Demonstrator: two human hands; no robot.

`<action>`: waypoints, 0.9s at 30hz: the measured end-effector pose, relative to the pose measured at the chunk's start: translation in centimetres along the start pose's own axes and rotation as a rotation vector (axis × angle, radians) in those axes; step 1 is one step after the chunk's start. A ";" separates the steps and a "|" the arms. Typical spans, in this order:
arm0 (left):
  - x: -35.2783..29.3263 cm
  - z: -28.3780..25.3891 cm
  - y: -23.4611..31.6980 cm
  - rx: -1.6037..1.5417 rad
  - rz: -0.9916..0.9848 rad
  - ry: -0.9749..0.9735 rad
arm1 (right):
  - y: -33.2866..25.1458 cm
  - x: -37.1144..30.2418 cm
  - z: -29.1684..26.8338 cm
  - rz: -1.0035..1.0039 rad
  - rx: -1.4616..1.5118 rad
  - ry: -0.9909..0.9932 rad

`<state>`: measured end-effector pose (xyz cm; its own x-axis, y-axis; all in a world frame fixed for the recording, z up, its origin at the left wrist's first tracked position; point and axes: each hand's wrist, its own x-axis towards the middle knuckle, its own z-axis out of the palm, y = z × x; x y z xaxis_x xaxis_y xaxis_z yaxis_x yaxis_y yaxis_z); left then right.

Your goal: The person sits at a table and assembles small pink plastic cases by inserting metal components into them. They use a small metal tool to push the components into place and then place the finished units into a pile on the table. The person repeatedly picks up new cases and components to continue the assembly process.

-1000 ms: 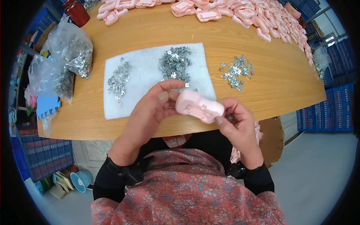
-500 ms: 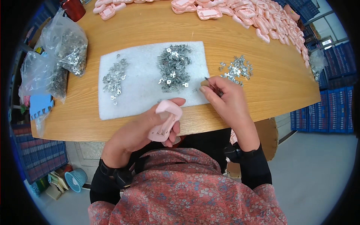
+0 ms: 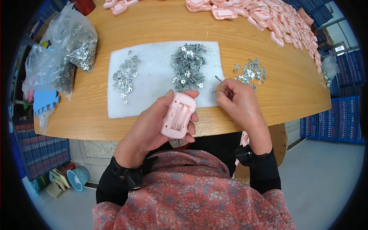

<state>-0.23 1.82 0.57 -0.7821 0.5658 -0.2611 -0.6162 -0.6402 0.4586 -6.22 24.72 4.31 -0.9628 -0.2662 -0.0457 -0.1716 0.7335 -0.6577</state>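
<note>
My left hand (image 3: pixel 153 126) has lifted the pink plastic casing (image 3: pixel 178 115) back up to the table edge (image 3: pixel 92 126), hollow side up, fingers wrapped round it. My right hand (image 3: pixel 239 103), just to its right and apart, pinches a thin metal tool (image 3: pixel 219 79) at the white felt mat (image 3: pixel 153 65). The compartment looks unfilled. Much seems left: the middle pile of metal contacts (image 3: pixel 186 65) is large, and pink casings (image 3: pixel 276 23) crowd the far edge.
</note>
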 end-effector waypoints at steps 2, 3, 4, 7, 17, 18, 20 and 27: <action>0.1 0.4 0.0 -0.008 -0.012 0.013 | 0.0 -0.6 0.5 0.009 0.213 0.039; 0.1 0.6 0.0 -0.012 -0.016 0.020 | -0.1 -1.0 0.8 0.013 0.320 0.058; 0.2 0.7 0.0 -0.025 -0.014 0.024 | -0.5 -1.3 1.0 -0.030 0.344 0.064; 0.2 0.8 -0.3 -0.068 -0.006 0.032 | -2.8 -2.2 1.6 -0.163 0.444 0.065; 0.3 1.7 -0.6 -0.005 -0.016 0.063 | -3.7 -2.0 2.6 -0.402 0.157 0.122; 0.4 1.4 -0.7 -0.002 -0.009 0.037 | -3.7 -2.0 2.6 -0.402 0.147 0.122; 0.3 1.3 -0.8 0.007 -0.019 0.047 | -3.6 -2.0 2.8 -0.403 0.129 0.123; 0.6 1.5 -1.0 0.025 -0.037 0.121 | -3.5 -1.9 3.2 -0.462 0.034 0.170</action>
<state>0.04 3.58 1.27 -0.7650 0.5212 -0.3783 -0.6439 -0.6061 0.4669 -3.07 20.65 4.31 -0.8084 -0.4508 0.3784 -0.5847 0.5414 -0.6041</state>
